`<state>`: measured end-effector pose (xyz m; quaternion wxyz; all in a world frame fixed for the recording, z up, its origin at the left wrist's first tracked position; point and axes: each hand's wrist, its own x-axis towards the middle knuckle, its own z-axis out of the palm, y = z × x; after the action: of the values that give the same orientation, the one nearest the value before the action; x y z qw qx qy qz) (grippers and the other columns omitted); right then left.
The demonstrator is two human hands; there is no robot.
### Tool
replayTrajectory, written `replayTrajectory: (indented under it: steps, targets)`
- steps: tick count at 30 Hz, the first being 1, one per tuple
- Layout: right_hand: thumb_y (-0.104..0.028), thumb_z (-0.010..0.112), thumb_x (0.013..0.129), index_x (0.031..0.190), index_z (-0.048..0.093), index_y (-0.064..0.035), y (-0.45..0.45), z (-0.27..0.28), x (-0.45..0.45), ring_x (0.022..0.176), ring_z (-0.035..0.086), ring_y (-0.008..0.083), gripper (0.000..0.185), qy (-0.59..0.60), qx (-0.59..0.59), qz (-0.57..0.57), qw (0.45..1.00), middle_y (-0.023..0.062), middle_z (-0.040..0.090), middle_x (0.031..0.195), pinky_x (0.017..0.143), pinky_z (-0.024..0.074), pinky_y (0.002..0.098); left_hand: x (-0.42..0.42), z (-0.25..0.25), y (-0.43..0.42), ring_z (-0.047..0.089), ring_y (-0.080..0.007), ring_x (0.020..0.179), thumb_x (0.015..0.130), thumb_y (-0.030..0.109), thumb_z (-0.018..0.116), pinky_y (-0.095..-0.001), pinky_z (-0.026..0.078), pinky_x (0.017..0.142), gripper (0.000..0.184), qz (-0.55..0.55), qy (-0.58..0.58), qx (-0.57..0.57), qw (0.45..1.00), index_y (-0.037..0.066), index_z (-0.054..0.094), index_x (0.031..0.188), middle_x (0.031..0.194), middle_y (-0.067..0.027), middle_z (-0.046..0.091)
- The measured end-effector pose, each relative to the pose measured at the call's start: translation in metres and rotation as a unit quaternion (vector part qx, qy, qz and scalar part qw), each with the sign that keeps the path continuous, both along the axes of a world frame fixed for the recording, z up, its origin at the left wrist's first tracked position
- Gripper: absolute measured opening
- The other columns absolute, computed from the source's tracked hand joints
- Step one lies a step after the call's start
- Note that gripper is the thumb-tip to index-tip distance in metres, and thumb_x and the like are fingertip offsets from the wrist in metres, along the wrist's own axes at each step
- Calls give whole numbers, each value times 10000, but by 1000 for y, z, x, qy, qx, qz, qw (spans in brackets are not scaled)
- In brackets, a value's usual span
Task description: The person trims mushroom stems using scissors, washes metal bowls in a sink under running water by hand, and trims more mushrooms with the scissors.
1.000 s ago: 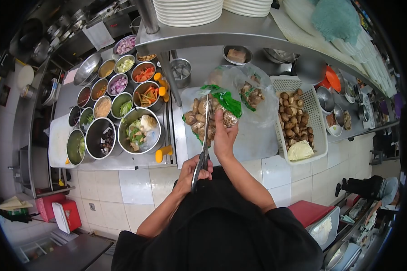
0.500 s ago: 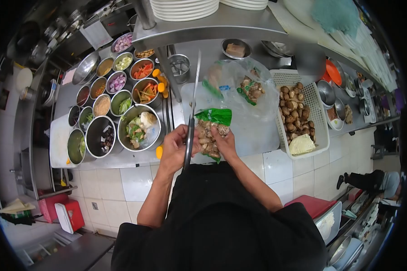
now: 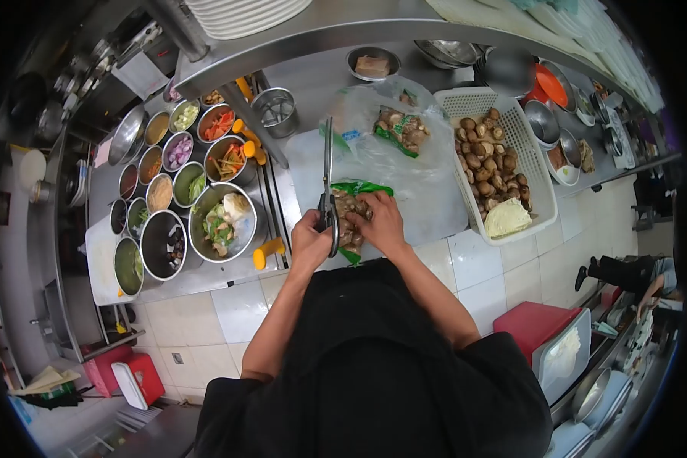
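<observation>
My left hand (image 3: 311, 240) is closed round the black handles of a pair of scissors (image 3: 328, 169), whose metal blades point away from me. Beside it, my right hand (image 3: 383, 223) grips a clear and green plastic bag of mushrooms (image 3: 349, 208) from the right, fingers curled over its top. The bag is near the front edge of a white cutting board (image 3: 429, 217). Another green-marked bag of mushrooms (image 3: 402, 133) lies farther back, inside or under a large clear plastic bag (image 3: 440, 169).
To the right stands a white perforated basket (image 3: 544, 211) with brown mushrooms (image 3: 485, 162) and a pale cabbage piece (image 3: 507, 218). Metal pots of cut vegetables crowd the left, including a large pot (image 3: 253, 229). A steel shelf (image 3: 343, 36) with plates (image 3: 244, 17) crosses overhead.
The scissors have turned so their handle loops show, and my left hand has closed round them. My right hand has shifted up over the mushroom bag. The whole view has shifted slightly.
</observation>
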<state>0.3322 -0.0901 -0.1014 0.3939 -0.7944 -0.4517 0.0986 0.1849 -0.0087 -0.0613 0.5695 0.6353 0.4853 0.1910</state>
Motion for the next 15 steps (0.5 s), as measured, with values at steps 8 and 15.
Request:
replayTrajectory:
  steps: [8,15]
  targets:
    - [-69,649,697,889,621,-25,12,0,11,786,637,418,199,-37,-84,29,995,205,647,860,685,515,502,23,-13,-9,623,-235,610,758,137,727,-350,465,573,252,6,117,173,978,-43,578,854,679,-155,634]
    - [-72,646,679,780,623,2,11,-11,8,632,639,396,127,18,-9,6,1000,204,646,686,618,522,476,42,-11,5,650,-422,735,710,250,736,-466,489,666,375,7,198,262,945,-30,565,892,735,-220,654]
